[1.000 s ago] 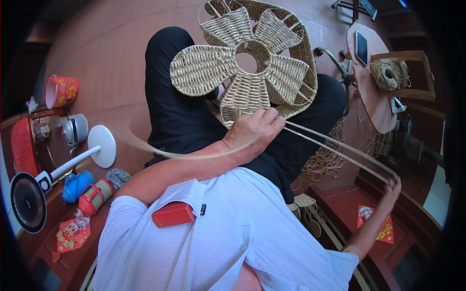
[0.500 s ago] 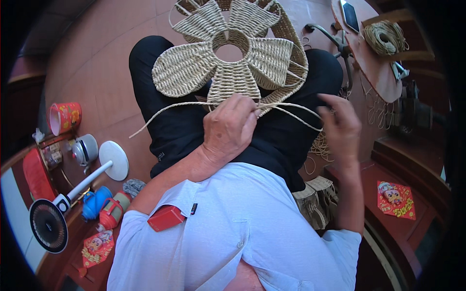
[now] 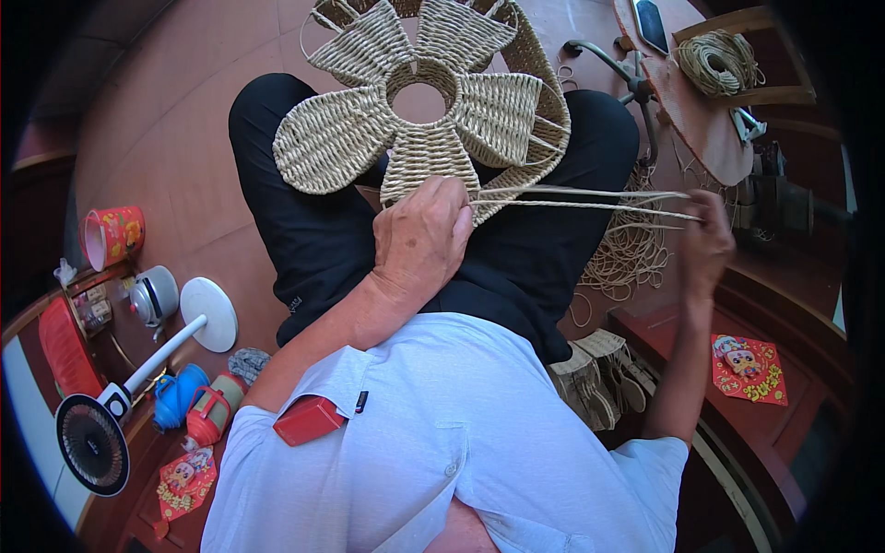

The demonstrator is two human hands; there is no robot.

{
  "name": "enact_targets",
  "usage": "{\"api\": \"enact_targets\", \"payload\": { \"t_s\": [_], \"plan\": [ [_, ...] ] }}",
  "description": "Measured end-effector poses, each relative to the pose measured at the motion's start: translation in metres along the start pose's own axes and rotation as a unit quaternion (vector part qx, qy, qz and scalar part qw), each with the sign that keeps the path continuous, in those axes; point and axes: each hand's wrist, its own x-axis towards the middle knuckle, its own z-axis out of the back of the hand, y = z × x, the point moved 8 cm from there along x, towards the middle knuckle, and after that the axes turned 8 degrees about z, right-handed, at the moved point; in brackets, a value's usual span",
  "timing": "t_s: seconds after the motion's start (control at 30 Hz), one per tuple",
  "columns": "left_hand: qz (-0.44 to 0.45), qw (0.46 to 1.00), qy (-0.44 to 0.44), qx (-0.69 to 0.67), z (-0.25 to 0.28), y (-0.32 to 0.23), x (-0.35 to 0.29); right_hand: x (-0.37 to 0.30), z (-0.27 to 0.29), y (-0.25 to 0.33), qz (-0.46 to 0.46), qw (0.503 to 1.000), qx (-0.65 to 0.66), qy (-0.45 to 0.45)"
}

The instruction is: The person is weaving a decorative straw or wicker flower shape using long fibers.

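Observation:
A flower-shaped basket piece (image 3: 332, 138) woven from pale straw cord rests across my lap, with a round hole at its centre and several petals. My left hand (image 3: 422, 230) is closed at the bottom edge of the nearest petal, its fingertips mostly hidden behind the knuckles. From there, strands of twisted straw cord (image 3: 572, 206) stretch nearly straight out to the right. My right hand (image 3: 708, 241) grips their far end beyond my right knee, slightly blurred.
Loose cord (image 3: 636, 249) lies heaped on the floor by my right leg. A cord coil (image 3: 719, 63) and a phone (image 3: 651, 24) sit at the upper right. To the left stand a fan (image 3: 92, 444), a red patterned bucket (image 3: 115, 235) and a blue jug (image 3: 181, 396).
My right hand has moved right and a little down, now closed on the cord. The strands, curved and slack before, are drawn straight. My left hand stays at the petal.

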Motion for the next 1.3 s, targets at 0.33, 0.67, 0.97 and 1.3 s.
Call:
{"api": "enact_targets", "payload": {
  "t_s": [0.33, 0.67, 0.97, 1.3],
  "plan": [
    [0.036, 0.999, 0.021, -0.017, -0.003, 0.006, 0.003, -0.020, -0.002, 0.108, -0.057, 0.934, 0.321, 0.146],
    [-0.040, 0.999, 0.023, 0.001, -0.002, -0.006, -0.007, -0.025, -0.109, 0.232, -0.015, 0.900, 0.360, 0.246],
    [0.057, 0.985, 0.160, 0.023, -0.017, 0.006, -0.008, -0.024, -0.138, 0.247, -0.091, 0.796, 0.493, 0.339],
    [0.024, 0.994, 0.098, -0.040, -0.002, 0.002, -0.012, -0.037, -0.113, 0.251, 0.037, 0.893, 0.423, 0.153]
  ]
}}
